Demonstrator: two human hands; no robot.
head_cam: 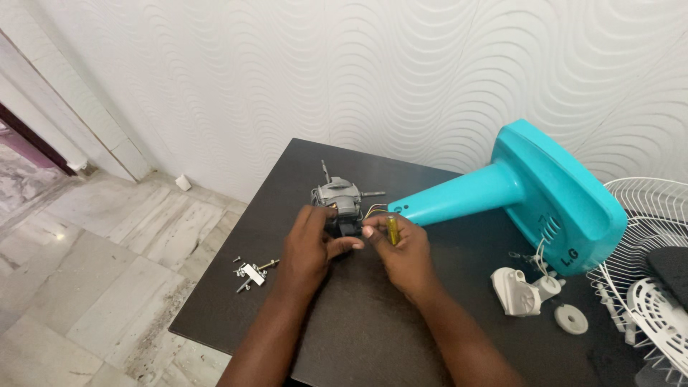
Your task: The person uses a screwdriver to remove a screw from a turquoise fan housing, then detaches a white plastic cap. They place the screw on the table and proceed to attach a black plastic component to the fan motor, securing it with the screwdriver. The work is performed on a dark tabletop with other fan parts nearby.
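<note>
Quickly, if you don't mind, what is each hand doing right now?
Left hand: fingers closed on the grey fan motor.
Right hand: closed on a yellow-handled screwdriver.

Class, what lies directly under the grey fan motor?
The motor rests on the dark table. Its lower front is covered by the left hand and the right hand, which holds a yellow screwdriver, so nothing beneath shows.

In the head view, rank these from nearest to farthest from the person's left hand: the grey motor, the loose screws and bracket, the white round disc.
1. Grey motor: touching the left hand, just ahead of it.
2. Loose screws and bracket: table's left edge.
3. White round disc: far right, near the teal fan base.
</note>
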